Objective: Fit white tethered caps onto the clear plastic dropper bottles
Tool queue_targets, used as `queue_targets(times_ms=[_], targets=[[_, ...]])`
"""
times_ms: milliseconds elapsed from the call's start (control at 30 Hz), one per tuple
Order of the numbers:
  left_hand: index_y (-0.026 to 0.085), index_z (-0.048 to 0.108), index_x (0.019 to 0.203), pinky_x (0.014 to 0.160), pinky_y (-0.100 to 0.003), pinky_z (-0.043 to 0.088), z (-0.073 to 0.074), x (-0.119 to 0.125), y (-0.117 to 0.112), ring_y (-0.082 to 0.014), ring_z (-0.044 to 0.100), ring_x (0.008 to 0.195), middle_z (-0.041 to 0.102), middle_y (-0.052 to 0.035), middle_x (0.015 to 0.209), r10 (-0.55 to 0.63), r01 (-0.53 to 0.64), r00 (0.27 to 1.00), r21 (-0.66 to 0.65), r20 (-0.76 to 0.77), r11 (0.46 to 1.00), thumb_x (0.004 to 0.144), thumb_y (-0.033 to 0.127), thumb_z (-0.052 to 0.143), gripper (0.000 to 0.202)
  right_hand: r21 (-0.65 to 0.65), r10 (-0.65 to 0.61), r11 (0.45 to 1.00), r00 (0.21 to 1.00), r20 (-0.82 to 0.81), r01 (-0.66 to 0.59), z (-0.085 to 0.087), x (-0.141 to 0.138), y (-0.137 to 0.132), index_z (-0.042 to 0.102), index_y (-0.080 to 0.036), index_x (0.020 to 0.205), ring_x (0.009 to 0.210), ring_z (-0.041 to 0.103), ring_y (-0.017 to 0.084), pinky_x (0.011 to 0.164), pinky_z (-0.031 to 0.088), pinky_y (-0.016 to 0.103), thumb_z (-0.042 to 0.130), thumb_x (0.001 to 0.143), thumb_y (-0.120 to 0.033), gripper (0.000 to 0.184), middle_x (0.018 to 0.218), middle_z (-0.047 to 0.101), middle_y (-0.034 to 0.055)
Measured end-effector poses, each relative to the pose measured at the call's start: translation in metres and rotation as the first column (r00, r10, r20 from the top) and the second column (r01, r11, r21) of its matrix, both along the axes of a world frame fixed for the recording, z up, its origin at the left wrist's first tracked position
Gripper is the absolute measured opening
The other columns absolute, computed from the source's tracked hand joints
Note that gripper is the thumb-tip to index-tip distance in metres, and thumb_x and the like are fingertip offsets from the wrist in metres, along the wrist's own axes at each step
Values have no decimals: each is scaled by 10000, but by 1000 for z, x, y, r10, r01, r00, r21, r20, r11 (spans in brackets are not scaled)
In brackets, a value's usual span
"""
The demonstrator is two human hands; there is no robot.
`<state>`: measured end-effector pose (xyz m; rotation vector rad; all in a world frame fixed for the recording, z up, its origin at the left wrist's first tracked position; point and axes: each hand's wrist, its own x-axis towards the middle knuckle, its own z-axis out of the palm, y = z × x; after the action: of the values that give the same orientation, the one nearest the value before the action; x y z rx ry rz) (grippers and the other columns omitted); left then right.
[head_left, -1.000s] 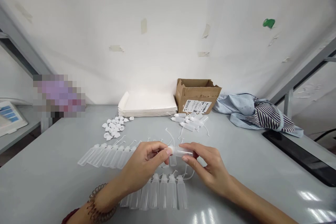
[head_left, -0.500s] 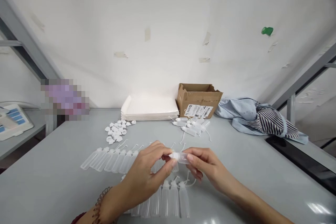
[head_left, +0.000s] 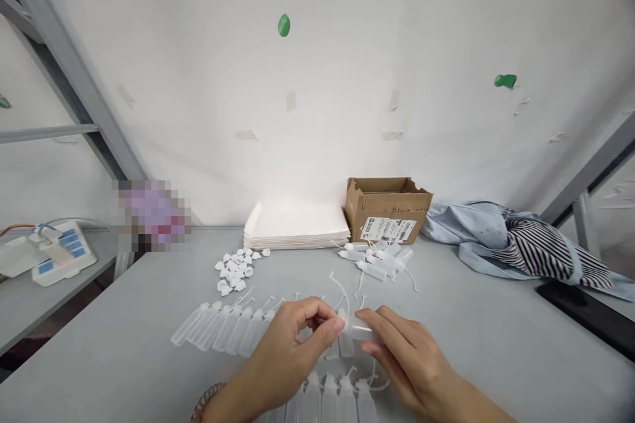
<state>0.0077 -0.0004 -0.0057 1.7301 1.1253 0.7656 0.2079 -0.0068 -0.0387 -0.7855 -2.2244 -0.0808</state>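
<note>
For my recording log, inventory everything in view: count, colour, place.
Table: one, grey, foreground
Wall: one, white, back
Slim plastic bottle: one, translucent, held, centre
Similar bottles: two rows plus heap, translucent, table
Small plastic caps: many, white, mid-left
Flat sheet stack: one, white, rear
Open cardboard box: one, brown, centre-right
Crumpled cloth: one bundle, blue, striped, right
Flat object: one, black, right edge
Pixelated object: one, purple, left
Panelled device: one, white-blue, far left
Tape scraps: several, beige, wall
Irregular patches: three, green, wall
Metal frames: two, grey, sides
Coiled band: one, brown, left wrist
Left hand: one, on bottle
Right hand: one, on bottle
</note>
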Motion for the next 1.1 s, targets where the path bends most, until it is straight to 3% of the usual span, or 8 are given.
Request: queue_targets(times_ms=[167, 333, 467, 633, 733, 800, 933, 1100], targets=[[173, 581, 754, 666, -249, 407, -4, 2, -3, -146, 514, 701, 556, 0, 714, -1, 1, 1000, 77, 4, 997, 879, 348, 478, 238, -430, 12, 899, 984, -179, -89, 6, -1, -2, 527, -189, 972, 604, 499, 132, 549, 411, 230, 334, 952, -276, 213, 725, 541, 18], [174, 561, 793, 693, -275, 406, -10, 0, -3, -163, 527, 743, 569, -21, 749, -17, 39, 997, 314, -73, 949, 885, 262, 484, 149, -781, -112, 580, 928, -355, -229, 12, -4, -1, 580, -166, 841, 527, 372, 97, 495, 313, 216, 368, 927, -452, 366, 597, 403, -38], [169, 556, 857, 703, -292, 417, -13, -2, 2, -176, 514, 771, 578, -50, 783, -80, 112, 993, 445, -90, 889, 889, 197, 472, 95, -865, -159, 340, 883, -441, -370, 10, -3, 2, 555, -149, 823, 458, 284, 68, 431, 251, 199, 428, 874, -549, 423, 549, 298, -71], [170, 559, 897, 701, -303, 425, -13, -3, 1, -187, 509, 780, 581, -64, 798, -109, 149, 988, 473, -111, 869, 888, 174, 459, 100, -857, -184, 217, 842, -507, -468, 6, -4, 4, 453, -169, 695, 413, 247, 49, 386, 266, 183, 441, 862, -564, 429, 527, 268, -89], [178, 565, 883, 703, -288, 427, -9, -1, -1, -180, 529, 782, 596, -51, 810, -107, 139, 989, 407, -102, 903, 866, 179, 489, 77, -878, -244, 225, 848, -470, -422, 4, -6, 2, 403, -182, 678, 413, 261, 51, 377, 282, 182, 387, 887, -561, 433, 534, 267, -89], [185, 574, 852, 711, -276, 428, -5, 0, -2, -169, 544, 773, 606, -32, 807, -85, 111, 992, 332, -92, 937, 837, 179, 522, 55, -886, -223, 287, 874, -432, -365, 4, -7, 1, 395, -183, 673, 425, 302, 58, 399, 307, 190, 344, 912, -541, 434, 542, 286, -81], [188, 589, 803, 730, -267, 426, -1, 0, -1, -159, 560, 768, 613, -9, 796, -17, 31, 997, 193, -78, 981, 795, 192, 549, 40, -813, -87, 537, 944, -319, -225, 7, -6, 0, 469, -170, 745, 522, 428, 91, 517, 382, 217, 281, 962, -444, 396, 595, 438, -36], [189, 582, 798, 700, -259, 431, 1, -1, 1, -174, 552, 804, 611, -9, 809, 29, -26, 998, 50, -55, 998, 801, 268, 540, 89, -548, 32, 835, 999, -24, -40, 2, -3, 2, 483, -169, 1056, 672, 531, 138, 601, 435, 249, 310, 964, -371, 281, 860, 571, 52]])
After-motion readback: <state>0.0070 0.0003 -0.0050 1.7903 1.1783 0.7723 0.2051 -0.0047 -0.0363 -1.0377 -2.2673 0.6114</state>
